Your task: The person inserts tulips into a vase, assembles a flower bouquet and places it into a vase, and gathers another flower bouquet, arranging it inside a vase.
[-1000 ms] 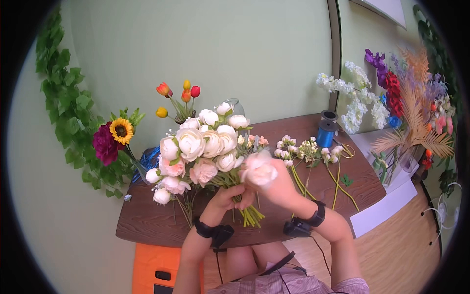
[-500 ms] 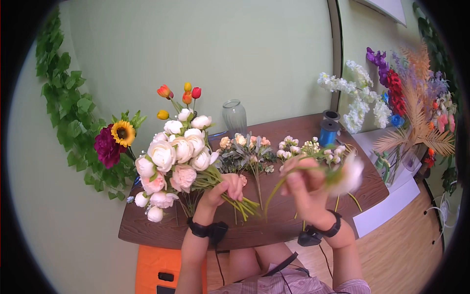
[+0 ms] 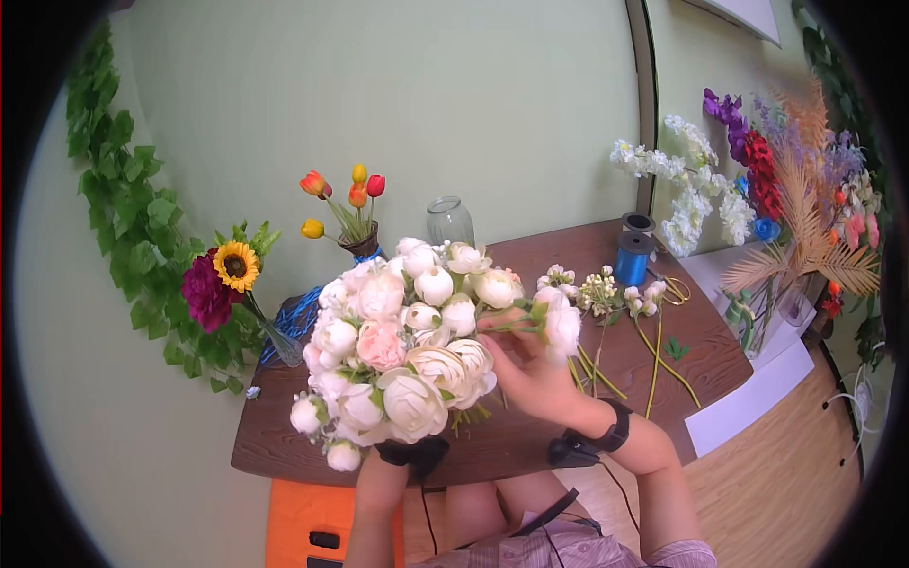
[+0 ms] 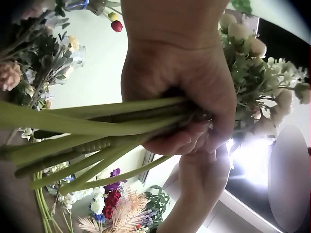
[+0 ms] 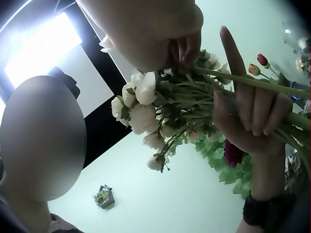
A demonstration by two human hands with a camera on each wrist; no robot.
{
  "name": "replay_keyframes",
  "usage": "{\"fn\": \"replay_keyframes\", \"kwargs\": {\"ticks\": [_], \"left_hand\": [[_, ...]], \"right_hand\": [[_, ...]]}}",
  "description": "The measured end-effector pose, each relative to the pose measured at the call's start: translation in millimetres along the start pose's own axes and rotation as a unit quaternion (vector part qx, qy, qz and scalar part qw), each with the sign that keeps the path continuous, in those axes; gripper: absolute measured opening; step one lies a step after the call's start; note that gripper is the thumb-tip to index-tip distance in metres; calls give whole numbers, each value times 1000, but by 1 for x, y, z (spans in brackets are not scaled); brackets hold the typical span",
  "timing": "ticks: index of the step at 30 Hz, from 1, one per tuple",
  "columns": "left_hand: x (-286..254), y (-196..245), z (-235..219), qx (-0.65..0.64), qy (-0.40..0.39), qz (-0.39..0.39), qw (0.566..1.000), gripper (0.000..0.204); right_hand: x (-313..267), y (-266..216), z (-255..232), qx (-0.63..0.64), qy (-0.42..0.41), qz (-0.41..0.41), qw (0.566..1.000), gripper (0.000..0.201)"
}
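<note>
A full bouquet of white and pale pink peonies [image 3: 383,346] stands over the table's front, blooms toward the head camera. My left hand [image 4: 180,82] grips its bundle of green stems [image 4: 97,121]; in the head view the blooms cover that hand. Seen from the right wrist, the left hand's index finger [image 5: 232,53] is raised while the other fingers curl round the stems. My right hand [image 3: 535,383], at the bouquet's right side, pinches the stem [image 5: 243,80] of a single pale peony [image 3: 561,327]. That stem runs across beside the bundle, over the left hand's fingers.
Behind the bouquet stand a glass vase [image 3: 450,222] and a vase of tulips [image 3: 358,194]. Small-bloom stems [image 3: 598,292], a blue spool [image 3: 634,257] and loose green stems lie on the table's [image 3: 701,322] right. A sunflower [image 3: 236,265] in a glass vase stands left.
The bouquet has turned from leaning left to facing the head camera, now covering the left hand. My right hand swung out right with the single peony, then came back to the bouquet.
</note>
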State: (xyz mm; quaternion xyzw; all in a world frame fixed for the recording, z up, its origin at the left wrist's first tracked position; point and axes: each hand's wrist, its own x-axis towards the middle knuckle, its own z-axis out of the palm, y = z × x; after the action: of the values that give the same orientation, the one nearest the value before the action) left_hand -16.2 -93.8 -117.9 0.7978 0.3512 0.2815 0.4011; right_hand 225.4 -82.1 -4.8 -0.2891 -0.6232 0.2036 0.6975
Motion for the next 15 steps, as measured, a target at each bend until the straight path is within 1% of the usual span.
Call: {"fn": "replay_keyframes", "kwargs": {"ticks": [1, 2, 3, 4, 5, 7, 8, 9, 10, 11, 12, 13, 14, 15], "left_hand": [[2, 3, -1, 85, 39, -30, 995, 29], [2, 4, -4, 170, 78, -60, 981, 32], [1, 5, -5, 253, 116, -89, 956, 34], [2, 6, -5, 333, 153, -117, 923, 36], [-1, -1, -6, 333, 154, -117, 923, 36], [-2, -14, -5, 286, 164, -138, 934, 32], [0, -3, -5, 286, 164, -138, 934, 32], [2, 18, -4, 227, 172, -180, 941, 31], [4, 29, -3, 167, 179, -222, 944, 30], [2, 23, -3, 167, 179, -222, 944, 30], [-1, 13, -2, 233, 193, -130, 944, 29], [-3, 7, -1, 297, 206, -37, 932, 29], [3, 16, 0, 157, 231, -59, 958, 29], [3, 13, 0, 157, 231, -60, 958, 29]], "right_hand": [[0, 0, 1, 38, 19, 28, 999, 14], [2, 0, 0, 38, 19, 28, 999, 14], [5, -1, -2, 46, 15, 39, 998, 13], [6, -1, -3, 54, 10, 50, 997, 12], [6, 0, -5, 54, 10, 50, 997, 12], [3, 6, -7, -7, -3, 17, 1000, 14], [0, 13, -7, -8, -3, 18, 1000, 14], [-5, 23, -6, -8, -7, 36, 999, 16], [-8, 28, -6, -8, -11, 54, 998, 18], [-7, 24, -5, -8, -11, 54, 998, 18], [-3, 16, -5, -11, -5, 23, 1000, 19], [-1, 12, -5, -13, 0, -8, 1000, 20], [-3, 15, -8, -13, 0, -7, 1000, 20], [-5, 19, -14, 6, -34, 56, 998, 29]]}}
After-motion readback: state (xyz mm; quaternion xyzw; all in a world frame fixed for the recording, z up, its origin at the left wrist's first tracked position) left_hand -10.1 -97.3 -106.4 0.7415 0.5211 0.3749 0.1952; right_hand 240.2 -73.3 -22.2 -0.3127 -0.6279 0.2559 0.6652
